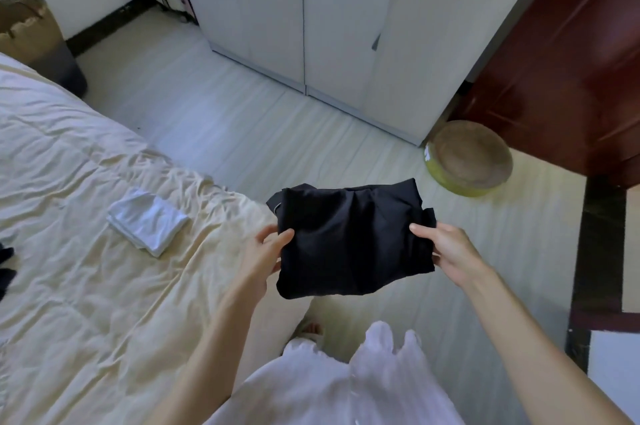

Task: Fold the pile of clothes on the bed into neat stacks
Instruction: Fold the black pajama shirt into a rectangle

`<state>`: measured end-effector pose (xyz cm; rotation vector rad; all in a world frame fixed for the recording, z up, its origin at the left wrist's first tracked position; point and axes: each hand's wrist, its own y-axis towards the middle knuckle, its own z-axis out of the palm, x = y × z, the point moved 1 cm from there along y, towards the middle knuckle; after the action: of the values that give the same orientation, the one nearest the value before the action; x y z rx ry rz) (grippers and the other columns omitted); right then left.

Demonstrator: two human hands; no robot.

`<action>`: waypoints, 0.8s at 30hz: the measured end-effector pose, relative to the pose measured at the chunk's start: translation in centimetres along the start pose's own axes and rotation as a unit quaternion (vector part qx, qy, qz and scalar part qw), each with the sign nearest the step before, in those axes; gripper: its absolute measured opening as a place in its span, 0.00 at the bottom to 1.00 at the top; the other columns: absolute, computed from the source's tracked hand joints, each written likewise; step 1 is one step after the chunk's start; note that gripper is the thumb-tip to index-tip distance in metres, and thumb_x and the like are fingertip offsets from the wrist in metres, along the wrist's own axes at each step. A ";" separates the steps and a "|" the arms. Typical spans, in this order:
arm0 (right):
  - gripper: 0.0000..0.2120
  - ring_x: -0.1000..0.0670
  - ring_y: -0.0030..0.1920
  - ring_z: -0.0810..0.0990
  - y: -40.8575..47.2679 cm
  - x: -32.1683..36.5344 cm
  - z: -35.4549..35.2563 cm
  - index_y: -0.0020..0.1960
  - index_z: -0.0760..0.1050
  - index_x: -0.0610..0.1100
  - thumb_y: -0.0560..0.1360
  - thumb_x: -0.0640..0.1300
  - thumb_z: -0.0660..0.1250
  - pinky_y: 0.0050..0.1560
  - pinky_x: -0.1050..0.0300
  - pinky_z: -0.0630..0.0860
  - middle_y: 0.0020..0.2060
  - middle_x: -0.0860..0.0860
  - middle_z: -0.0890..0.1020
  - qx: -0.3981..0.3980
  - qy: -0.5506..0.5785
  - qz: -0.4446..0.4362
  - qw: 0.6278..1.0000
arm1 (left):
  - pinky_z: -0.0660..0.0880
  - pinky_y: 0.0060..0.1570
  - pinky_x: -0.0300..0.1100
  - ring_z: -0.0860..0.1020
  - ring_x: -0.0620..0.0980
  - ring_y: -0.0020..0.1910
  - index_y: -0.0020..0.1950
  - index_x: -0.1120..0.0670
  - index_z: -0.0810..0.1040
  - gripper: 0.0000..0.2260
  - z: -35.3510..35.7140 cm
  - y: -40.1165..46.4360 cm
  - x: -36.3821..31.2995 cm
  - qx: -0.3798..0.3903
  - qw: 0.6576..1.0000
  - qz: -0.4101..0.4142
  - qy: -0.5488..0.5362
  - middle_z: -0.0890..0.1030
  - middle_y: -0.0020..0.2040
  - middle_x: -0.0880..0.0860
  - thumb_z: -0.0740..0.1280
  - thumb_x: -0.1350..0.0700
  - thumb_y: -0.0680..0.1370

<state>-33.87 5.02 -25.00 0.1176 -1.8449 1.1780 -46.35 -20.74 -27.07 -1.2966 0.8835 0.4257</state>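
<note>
The bed [86, 182] lies to my left, with a folded white garment [149, 222] on it. I hold the black garment [349, 241] in the air past the bed's edge, its long axis running hand to hand. My left hand [266, 248] and right hand [446, 251] pinch opposite ends; the left is nearer the bed. The garment looks folded, soft and slightly rumpled.

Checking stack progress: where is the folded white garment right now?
The white garment lies left of centre in the head view, on the bed near its foot edge, left of the black garment held in both hands.
</note>
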 end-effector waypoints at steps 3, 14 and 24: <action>0.04 0.48 0.44 0.80 4.1 3.0 -1.4 0.48 0.79 0.42 0.74 0.37 0.68 0.38 0.57 0.74 0.44 0.47 0.83 0.003 -0.001 0.005 1.000 | 0.75 0.43 0.44 0.79 0.53 0.52 0.56 0.54 0.77 0.08 3.2 3.3 -2.7 -0.005 1.000 -0.001 0.004 0.80 0.53 0.55 0.66 0.57 0.78; 0.03 0.52 0.40 0.80 21.9 17.1 -3.8 0.43 0.78 0.46 0.73 0.38 0.70 0.35 0.61 0.73 0.41 0.50 0.82 0.092 -0.111 0.007 0.990 | 0.76 0.39 0.43 0.80 0.51 0.43 0.52 0.52 0.78 0.05 15.1 13.2 -8.2 -0.152 0.983 -0.017 -0.098 0.82 0.43 0.52 0.68 0.56 0.77; 0.03 0.51 0.40 0.80 32.4 28.2 5.7 0.45 0.78 0.44 0.73 0.38 0.70 0.35 0.60 0.74 0.42 0.49 0.82 0.242 -0.252 -0.014 0.937 | 0.75 0.35 0.40 0.81 0.46 0.39 0.52 0.54 0.78 0.06 16.3 18.0 -12.6 -0.296 0.926 -0.022 -0.233 0.83 0.44 0.51 0.68 0.56 0.76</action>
<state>-70.29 28.44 -26.92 0.7853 -1.9218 1.6762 -61.82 1.74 -28.80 -1.6601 0.3214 0.9715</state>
